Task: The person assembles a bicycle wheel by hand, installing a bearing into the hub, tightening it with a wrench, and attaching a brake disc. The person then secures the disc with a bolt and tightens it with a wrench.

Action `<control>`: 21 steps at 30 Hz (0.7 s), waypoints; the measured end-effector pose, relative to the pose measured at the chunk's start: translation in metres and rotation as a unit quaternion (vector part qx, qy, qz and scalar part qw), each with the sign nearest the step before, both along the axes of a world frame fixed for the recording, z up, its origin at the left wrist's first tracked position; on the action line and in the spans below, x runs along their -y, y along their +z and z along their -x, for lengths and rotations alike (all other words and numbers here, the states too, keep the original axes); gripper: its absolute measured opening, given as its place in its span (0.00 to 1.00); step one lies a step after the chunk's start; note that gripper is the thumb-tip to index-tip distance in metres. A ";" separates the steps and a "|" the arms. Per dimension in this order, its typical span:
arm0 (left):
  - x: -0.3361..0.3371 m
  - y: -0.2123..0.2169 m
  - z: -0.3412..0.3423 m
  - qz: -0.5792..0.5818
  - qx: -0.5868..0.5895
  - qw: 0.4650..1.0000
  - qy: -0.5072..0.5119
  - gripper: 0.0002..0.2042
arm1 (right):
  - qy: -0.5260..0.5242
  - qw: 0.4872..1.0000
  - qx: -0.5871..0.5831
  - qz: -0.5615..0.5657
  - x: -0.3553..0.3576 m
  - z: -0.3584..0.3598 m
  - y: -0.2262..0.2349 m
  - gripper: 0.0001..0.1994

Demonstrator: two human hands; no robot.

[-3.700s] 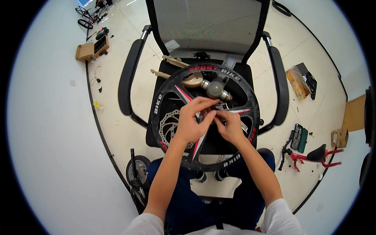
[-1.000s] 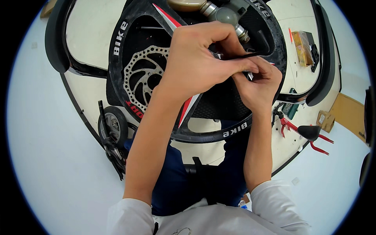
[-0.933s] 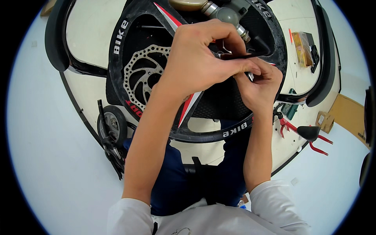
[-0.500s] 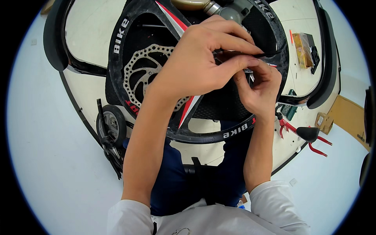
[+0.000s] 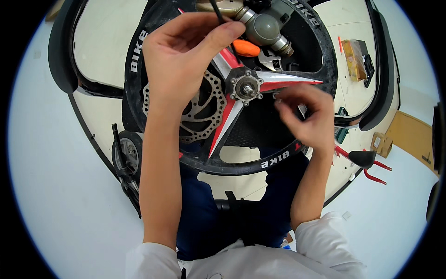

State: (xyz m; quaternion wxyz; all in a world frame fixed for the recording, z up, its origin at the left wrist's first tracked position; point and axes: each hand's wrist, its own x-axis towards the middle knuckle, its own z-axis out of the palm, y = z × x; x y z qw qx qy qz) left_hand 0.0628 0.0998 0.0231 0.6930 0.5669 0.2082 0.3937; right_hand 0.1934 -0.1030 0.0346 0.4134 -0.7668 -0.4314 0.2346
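Observation:
A black bicycle wheel (image 5: 153,153) with red and white spokes lies flat in front of me. Bolts ring its hub (image 5: 246,87), and an axle stands up from the middle. The perforated brake disc (image 5: 214,123) rests left of the hub, partly covered by my left arm. My left hand (image 5: 183,56), raised over the wheel's left side, pinches a thin black rod (image 5: 236,52), possibly a hex key. Right of the hub, my right hand (image 5: 309,114) has its fingers curled together; whatever they hold is too small or blurred to name.
Inside the wheel's far opening lie an adjustable wrench (image 5: 270,60), an orange handle (image 5: 246,48) and a grey rounded tool (image 5: 265,29). Black armrests (image 5: 62,51) flank the wheel. A yellow box (image 5: 357,60), a small cardboard box (image 5: 382,144) and a small wheel (image 5: 129,153) are around.
My hands have come apart. The left moved left and up with the black rod, uncovering the hub; the right dropped slightly, staying beside the hub.

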 end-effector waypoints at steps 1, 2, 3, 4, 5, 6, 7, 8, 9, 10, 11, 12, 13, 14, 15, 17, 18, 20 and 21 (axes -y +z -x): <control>-0.001 -0.002 0.003 -0.013 -0.021 1.000 0.002 0.10 | 0.021 0.998 0.003 0.061 0.005 0.000 0.001 0.05; -0.001 -0.002 0.003 -0.026 -0.043 0.999 0.004 0.10 | 0.024 0.995 0.012 0.096 0.008 0.003 -0.002 0.06; 0.001 -0.002 0.004 -0.034 -0.049 0.998 -0.007 0.10 | 0.023 0.992 0.026 0.122 0.009 0.006 -0.007 0.06; 0.001 -0.002 0.002 -0.030 -0.034 0.999 -0.017 0.10 | 0.023 0.988 0.040 0.148 0.010 0.009 -0.011 0.07; 0.001 -0.003 -0.001 -0.027 -0.019 0.999 -0.027 0.10 | 0.028 0.987 0.048 0.154 0.012 0.008 -0.017 0.07; 0.001 -0.003 -0.003 -0.024 -0.001 0.999 -0.036 0.11 | 0.032 0.985 0.057 0.158 0.011 0.005 -0.023 0.07; 0.003 -0.004 -0.004 -0.020 -0.006 0.999 -0.042 0.11 | 0.036 0.984 0.066 0.163 0.010 0.003 -0.025 0.07; 0.007 -0.006 -0.003 -0.015 -0.010 0.999 -0.048 0.11 | 0.008 0.988 0.040 0.148 0.012 0.004 -0.020 0.07; 0.007 -0.007 -0.004 -0.013 -0.015 0.998 -0.054 0.11 | -0.019 0.991 0.015 0.130 0.012 0.004 -0.013 0.07; 0.007 -0.006 -0.005 -0.028 -0.022 0.997 -0.064 0.11 | -0.045 0.993 -0.010 0.113 0.011 0.003 -0.008 0.07; 0.006 -0.004 -0.005 -0.043 -0.029 0.996 -0.073 0.11 | -0.087 0.993 -0.019 0.073 0.008 0.001 -0.007 0.07; 0.007 -0.004 -0.005 -0.057 -0.040 0.994 -0.083 0.11 | -0.134 0.989 -0.060 0.020 0.004 0.002 -0.002 0.06; 0.010 -0.007 -0.006 -0.054 -0.029 0.995 -0.074 0.10 | -0.153 0.986 -0.069 -0.019 -0.001 0.005 0.001 0.06; 0.012 -0.008 -0.004 -0.055 -0.034 0.995 -0.074 0.09 | -0.172 0.980 -0.078 -0.058 -0.007 0.008 0.002 0.06; 0.011 -0.007 -0.004 -0.059 -0.036 0.995 -0.073 0.09 | -0.163 0.980 -0.084 -0.074 -0.013 0.010 0.003 0.06; 0.012 -0.010 -0.007 -0.078 -0.011 0.995 -0.052 0.08 | -0.127 0.984 -0.044 -0.115 -0.025 0.014 -0.006 0.07; 0.012 -0.010 -0.009 -0.103 -0.014 0.993 -0.059 0.08 | -0.097 0.985 -0.015 -0.145 -0.031 0.015 -0.008 0.08; 0.011 -0.006 -0.010 -0.155 -0.020 0.985 -0.072 0.08 | -0.066 0.980 0.023 -0.188 -0.042 0.017 -0.009 0.11; 0.011 -0.006 -0.008 -0.177 -0.027 0.982 -0.064 0.07 | -0.061 0.981 0.040 -0.178 -0.046 0.020 -0.010 0.10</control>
